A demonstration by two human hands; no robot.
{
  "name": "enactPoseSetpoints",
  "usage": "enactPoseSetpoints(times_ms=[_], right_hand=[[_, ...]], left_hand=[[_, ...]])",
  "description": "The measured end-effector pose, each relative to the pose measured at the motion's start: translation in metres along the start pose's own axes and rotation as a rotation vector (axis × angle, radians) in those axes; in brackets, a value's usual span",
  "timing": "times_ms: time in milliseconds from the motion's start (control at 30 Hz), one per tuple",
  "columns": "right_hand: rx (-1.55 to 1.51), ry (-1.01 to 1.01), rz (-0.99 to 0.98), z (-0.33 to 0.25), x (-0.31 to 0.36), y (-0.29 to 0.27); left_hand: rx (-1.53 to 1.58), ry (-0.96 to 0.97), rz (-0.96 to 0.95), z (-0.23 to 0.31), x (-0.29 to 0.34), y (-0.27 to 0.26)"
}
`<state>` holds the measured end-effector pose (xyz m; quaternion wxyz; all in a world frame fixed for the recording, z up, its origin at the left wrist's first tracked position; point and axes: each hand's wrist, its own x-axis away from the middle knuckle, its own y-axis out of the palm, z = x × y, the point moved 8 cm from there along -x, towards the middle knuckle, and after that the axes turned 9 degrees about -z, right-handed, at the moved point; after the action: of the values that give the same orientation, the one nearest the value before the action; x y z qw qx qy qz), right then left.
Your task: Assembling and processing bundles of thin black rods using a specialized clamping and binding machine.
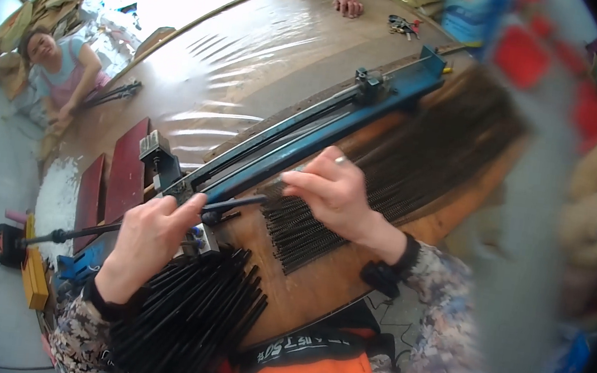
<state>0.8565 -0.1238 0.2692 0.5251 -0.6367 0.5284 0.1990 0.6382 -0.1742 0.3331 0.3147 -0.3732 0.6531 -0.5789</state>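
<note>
My left hand [156, 236] is closed around a slim black rod [236, 201], which passes across the blue rail's near end and reaches out to the left. To its right, my right hand [335, 195] is raised over the table with thumb and fingers pinched together; what they hold, if anything, is too small to make out. Beneath and beyond it lies a wide layer of thin dark ridged rods [307, 237], blurred toward the far end. A loose bundle of black tubes [199, 309] rests close to my body, below the left hand.
A long blue rail fixture [288, 147] with metal blocks runs diagonally across the wooden table [323, 284]. Dark red boards [129, 164] stand left of it. One person [64, 73] sits at the left; another's hand [349, 4] rests on the plastic-covered far side, near some keys [404, 27].
</note>
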Motion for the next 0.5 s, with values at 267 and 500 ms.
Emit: enactPoseSetpoints(times_ms=[267, 500], right_hand=[[0.036, 0.004, -0.152, 0.012, 0.011, 0.03], [-0.01, -0.133, -0.127, -0.013, -0.008, 0.05]], left_hand=[[-0.047, -0.111, 0.259, -0.036, 0.064, -0.019], [-0.05, -0.082, 0.285, -0.027, 0.071, -0.009]])
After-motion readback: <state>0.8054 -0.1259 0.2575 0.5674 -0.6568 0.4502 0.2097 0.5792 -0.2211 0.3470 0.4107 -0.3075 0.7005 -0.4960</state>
